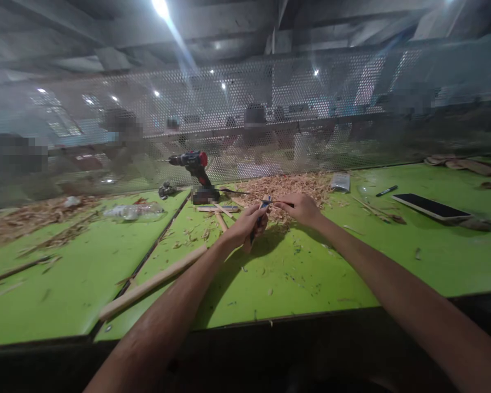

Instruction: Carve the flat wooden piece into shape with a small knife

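My left hand [247,225] is closed around a small strip of wood [265,201] with a blue marking, its upper end standing out above the fingers. In my right hand [305,209] is a slim dark tool [283,203], pinched so that its thin tip meets or crosses the top of the strip. Its exact kind is too small to make out. Both hands are over the green bench [286,284], in front of a heap of wood shavings [311,188]. Blue-marked wood strips [212,209] lie beyond my left hand.
A cordless drill [196,166] stands behind my left hand. A long wooden stick [155,281] lies near my left forearm. Further left is a clear plastic bottle [134,212]. On the right are a dark-screened tablet [431,206] and a pen [386,191]. Perforated mesh [237,136] closes the back.
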### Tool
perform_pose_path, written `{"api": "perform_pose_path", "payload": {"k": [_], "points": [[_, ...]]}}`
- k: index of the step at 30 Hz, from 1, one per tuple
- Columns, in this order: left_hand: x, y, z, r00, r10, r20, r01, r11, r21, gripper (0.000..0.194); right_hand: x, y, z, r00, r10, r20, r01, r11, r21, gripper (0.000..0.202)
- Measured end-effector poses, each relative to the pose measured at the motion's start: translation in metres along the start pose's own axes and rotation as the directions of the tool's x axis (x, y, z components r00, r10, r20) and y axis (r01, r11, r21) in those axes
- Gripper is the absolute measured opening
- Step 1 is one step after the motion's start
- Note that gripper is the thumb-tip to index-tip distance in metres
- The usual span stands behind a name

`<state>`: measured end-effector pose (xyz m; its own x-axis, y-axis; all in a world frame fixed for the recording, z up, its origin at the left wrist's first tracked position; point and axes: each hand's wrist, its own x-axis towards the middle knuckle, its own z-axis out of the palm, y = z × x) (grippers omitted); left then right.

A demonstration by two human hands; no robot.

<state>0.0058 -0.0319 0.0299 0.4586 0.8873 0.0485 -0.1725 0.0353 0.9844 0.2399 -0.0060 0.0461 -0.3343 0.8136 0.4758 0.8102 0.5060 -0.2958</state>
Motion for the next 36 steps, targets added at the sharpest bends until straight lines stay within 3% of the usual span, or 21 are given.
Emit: {"api": "perform_pose_path", "payload": {"k": [4,11,14,16,19,23,27,36], "points": [[0.0,-0.001,0.0,1.0,0.012,-0.013,-0.012,1.0,-0.006,0.029,-0.003,-0.005,-0.003,0.999,0.04,0.035,-0.041,0.999,0.024,0.045],[0.008,-0.009,-0.003,0.999,0.012,0.049,-0.012,1.0,0.006,0.039,-0.003,0.001,-0.002,0.996,0.079,0.043,-0.076,0.995,-0.059,0.041],[0.007,-0.009,-0.003,0.993,0.021,0.119,-0.024,0.999,0.029,0.037,-0.002,0.022,-0.003,0.993,0.116,-0.02,-0.117,0.991,-0.059,0.039],[0.006,-0.008,-0.004,0.984,0.042,0.173,-0.053,0.997,0.061,0.035,0.0,0.038,-0.005,0.973,0.21,-0.1,-0.216,0.975,-0.047,0.04],[0.008,-0.008,-0.006,0.989,0.069,0.129,-0.077,0.995,0.062,0.037,0.003,0.053,-0.01,0.928,0.295,-0.226,-0.284,0.955,0.082,0.044],[0.01,-0.008,-0.009,1.0,0.028,0.007,-0.028,0.999,0.043,0.038,0.006,0.038,-0.007,0.982,0.147,-0.122,-0.13,0.982,0.139,0.038],[0.008,-0.006,-0.004,1.0,0.017,0.002,-0.017,1.0,-0.018,0.038,0.003,0.017,0.006,0.999,0.024,-0.033,-0.021,0.997,0.077,0.031],[0.01,-0.013,-0.003,1.0,0.021,0.02,-0.021,1.0,0.016,0.042,-0.001,0.015,0.007,0.996,0.062,-0.061,-0.061,0.998,0.018,0.029]]}}
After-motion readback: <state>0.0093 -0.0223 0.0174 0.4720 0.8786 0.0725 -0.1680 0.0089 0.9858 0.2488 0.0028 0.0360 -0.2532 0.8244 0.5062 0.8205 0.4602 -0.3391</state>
